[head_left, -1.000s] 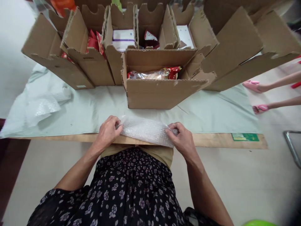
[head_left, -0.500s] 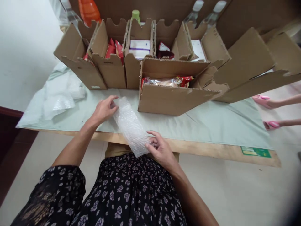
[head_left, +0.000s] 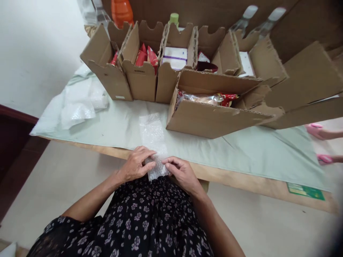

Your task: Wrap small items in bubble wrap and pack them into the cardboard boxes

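Observation:
A narrow piece of bubble wrap (head_left: 153,132) lies over the table's front edge, its near end against the dark flowered garment. My left hand (head_left: 138,162) is at the wrap's left side, thumb and forefinger apart on its surface, gripping nothing. At the right side, my right hand (head_left: 183,175) has thumb and fingertips pressed together on the wrap's near right edge. Beyond the wrap stands a long cardboard box (head_left: 209,119) holding clear and red packets.
Behind is a row of cardboard boxes (head_left: 140,80) with red packets and white packs. More bubble wrap (head_left: 80,103) is heaped at the left. Bottles (head_left: 122,12) stand at the back. Another person's feet in pink sandals (head_left: 324,159) show at the right.
My left hand has moved from the wrap's far end to its near end, close to my right hand. The wrap now lies straighter, and the view has shifted left.

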Motion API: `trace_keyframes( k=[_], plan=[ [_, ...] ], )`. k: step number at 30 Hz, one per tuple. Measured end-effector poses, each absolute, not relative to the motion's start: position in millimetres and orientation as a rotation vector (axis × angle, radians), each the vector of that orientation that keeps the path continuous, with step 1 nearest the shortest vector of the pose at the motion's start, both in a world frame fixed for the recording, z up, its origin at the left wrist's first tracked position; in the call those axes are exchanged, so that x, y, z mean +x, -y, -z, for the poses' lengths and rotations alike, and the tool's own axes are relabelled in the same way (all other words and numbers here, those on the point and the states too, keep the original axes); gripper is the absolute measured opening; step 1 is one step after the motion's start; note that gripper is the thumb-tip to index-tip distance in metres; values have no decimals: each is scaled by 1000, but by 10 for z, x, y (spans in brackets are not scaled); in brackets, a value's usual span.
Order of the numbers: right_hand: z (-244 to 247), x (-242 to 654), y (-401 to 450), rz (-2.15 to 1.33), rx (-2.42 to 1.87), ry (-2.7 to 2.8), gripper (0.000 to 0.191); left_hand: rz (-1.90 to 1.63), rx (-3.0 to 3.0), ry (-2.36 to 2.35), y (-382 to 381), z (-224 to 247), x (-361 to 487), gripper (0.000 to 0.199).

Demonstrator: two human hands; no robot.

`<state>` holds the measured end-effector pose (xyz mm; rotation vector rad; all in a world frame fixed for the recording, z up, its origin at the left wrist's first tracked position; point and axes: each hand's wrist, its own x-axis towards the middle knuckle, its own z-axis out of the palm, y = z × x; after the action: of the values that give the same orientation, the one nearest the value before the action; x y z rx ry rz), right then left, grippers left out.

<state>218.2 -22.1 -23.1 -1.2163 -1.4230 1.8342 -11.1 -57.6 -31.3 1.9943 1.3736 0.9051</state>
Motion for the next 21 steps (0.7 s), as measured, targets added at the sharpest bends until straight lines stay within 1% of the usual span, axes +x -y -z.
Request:
trace_keyframes(
  k=[3,5,7,8,9,10,14,16,18,19,21],
  plan=[
    [272,2068,194,-1922,-1196,997,25,-915,1754,-1288,621,328,-193,55],
    [308,1985,170,-1921,-1157,784,30,-900,1683,-1278,602,327,-214,76],
    [330,1927,151,-1935,-1108,719,36,-884,1701,-1361,594,340,-175,94],
    [334,1909,145,-1951,-1088,733,40,-893,1720,-1431,595,354,-135,97],
    [334,1900,143,-1968,-1076,763,43,-921,1728,-1511,598,372,-89,95],
    [331,1896,144,-1978,-1068,797,45,-965,1718,-1594,601,394,-41,87],
    [313,1910,169,-2002,-1041,911,59,-1158,1577,-1839,584,458,66,42],
    [308,1916,180,-1995,-1038,963,65,-1162,1546,-1884,569,457,61,30],
    [307,1919,184,-1984,-1042,1004,67,-1142,1566,-1898,555,436,46,29],
    [308,1919,183,-1982,-1040,1017,68,-1128,1587,-1904,549,422,44,34],
    [312,1919,180,-1983,-1034,1038,70,-1083,1637,-1930,529,400,49,56]
  ],
)
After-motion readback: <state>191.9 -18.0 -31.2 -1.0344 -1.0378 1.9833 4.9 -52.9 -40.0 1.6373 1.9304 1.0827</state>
